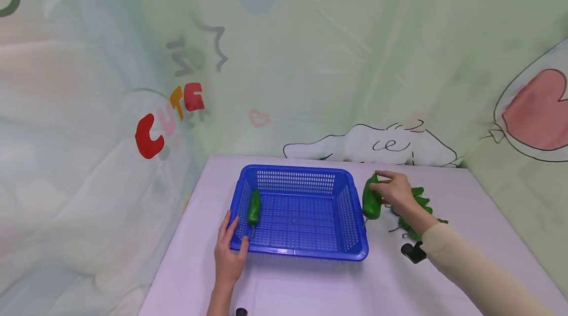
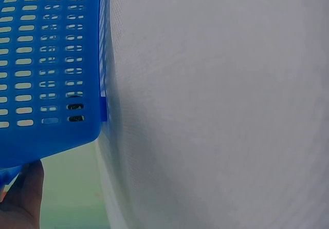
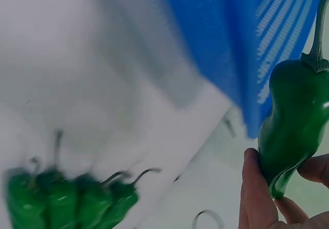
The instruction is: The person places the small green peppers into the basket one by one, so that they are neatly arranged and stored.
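My right hand (image 1: 396, 189) pinches a green pepper (image 1: 372, 199) near its tip, and the stem hangs downward. It is beside the right rim of a blue perforated basket (image 1: 295, 252). The same pepper (image 3: 295, 118) shows large in the right wrist view, with fingertips (image 3: 251, 159) at its narrow end. One other green pepper (image 1: 254, 207) lies inside the basket along the left wall. At the front left corner, my left hand (image 1: 230, 257) rests on the rim with fingers fairly straight and spread. In the left wrist view only part of this hand (image 2: 25, 193) shows, touching the rim.
Several green peppers (image 1: 412, 225) lie in a row right of the basket, partly hidden by the right forearm. A black wrist camera (image 1: 413, 252) shows beneath that arm. The table has a pale cloth (image 1: 301, 289), with printed fabric walls (image 1: 310, 69) behind and beside it.
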A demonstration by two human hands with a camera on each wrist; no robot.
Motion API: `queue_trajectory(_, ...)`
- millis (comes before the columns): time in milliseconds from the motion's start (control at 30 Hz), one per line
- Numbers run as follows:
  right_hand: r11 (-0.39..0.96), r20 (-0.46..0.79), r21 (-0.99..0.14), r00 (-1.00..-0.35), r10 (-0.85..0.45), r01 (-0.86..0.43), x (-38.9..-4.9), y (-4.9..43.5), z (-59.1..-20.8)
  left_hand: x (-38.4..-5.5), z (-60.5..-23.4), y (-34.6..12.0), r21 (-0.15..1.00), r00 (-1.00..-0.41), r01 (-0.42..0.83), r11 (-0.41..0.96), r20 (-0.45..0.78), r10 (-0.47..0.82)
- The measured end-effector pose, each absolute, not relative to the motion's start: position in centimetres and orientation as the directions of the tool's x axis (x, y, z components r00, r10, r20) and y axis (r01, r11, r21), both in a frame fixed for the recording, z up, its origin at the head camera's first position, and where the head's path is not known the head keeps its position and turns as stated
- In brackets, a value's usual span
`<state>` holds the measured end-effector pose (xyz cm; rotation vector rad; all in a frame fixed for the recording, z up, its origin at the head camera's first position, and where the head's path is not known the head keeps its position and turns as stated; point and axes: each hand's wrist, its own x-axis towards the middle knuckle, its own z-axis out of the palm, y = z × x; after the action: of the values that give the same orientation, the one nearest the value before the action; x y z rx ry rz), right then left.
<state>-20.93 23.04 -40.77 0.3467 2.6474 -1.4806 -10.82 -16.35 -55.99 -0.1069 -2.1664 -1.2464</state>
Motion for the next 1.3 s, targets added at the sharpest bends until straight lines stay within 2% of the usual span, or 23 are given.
queue_trajectory(367,0.416,-0.146,-0.898,-0.989,0.022,0.142,-23.6,14.5,-39.8,-11.3,-56.4,-16.7,0.736,-0.787,0.373,0.565,0.573,-0.227)
queue_trajectory(533,0.352,-0.172,-0.922,-0.985,-0.006,0.159,-24.8,11.3,-40.5,-11.4,-56.2,-16.7,0.73,-0.785,0.397,0.556,0.584,-0.206)
queue_trajectory(933,0.323,-0.234,-0.924,-0.971,-0.053,0.205,-26.8,3.4,-43.7,-11.0,-56.6,-16.6,0.729,-0.782,0.367,0.577,0.578,-0.234)
queue_trajectory(1300,0.292,-0.277,-0.926,-0.955,-0.103,0.238,-27.6,0.1,-46.5,-11.4,-56.7,-16.7,0.709,-0.77,0.398,0.581,0.603,-0.208)
